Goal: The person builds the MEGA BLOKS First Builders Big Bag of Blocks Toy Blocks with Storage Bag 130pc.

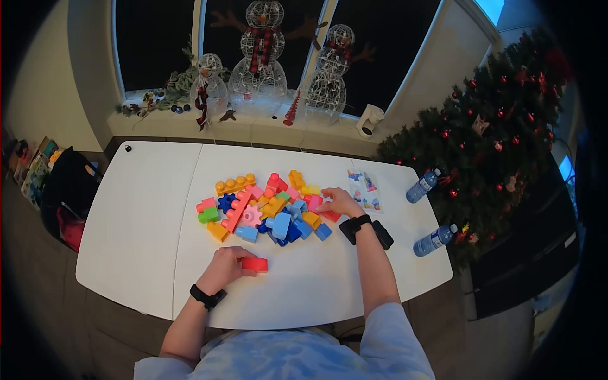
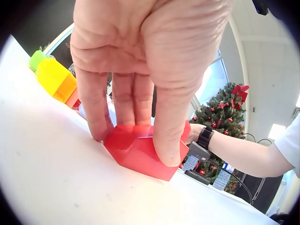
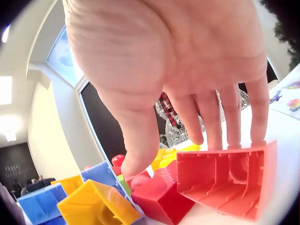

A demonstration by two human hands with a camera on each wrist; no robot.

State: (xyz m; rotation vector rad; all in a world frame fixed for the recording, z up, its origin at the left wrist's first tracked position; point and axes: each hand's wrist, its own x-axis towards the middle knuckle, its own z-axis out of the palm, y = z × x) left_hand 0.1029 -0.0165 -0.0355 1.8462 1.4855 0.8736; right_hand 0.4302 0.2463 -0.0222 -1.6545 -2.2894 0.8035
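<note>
My left hand [image 1: 223, 268] pinches a red brick [image 1: 254, 265] on the white table, in front of the pile; in the left wrist view the thumb lies on one side of the red brick [image 2: 143, 157] and the fingers on the other. At the right edge of the pile is my right hand [image 1: 341, 203]. In the right wrist view, its fingers reach down behind a hollow red block [image 3: 225, 180] lying on its side, and the thumb is above a darker red brick [image 3: 161, 194]. Whether the fingertips touch the block I cannot tell.
Mixed bricks and gears [image 1: 251, 216] form the pile at mid-table. Beyond the right hand lies a picture sheet [image 1: 366, 190]. A black object [image 1: 382, 235] sits by the right wrist, and two water bottles [image 1: 422, 185] stand at the right edge.
</note>
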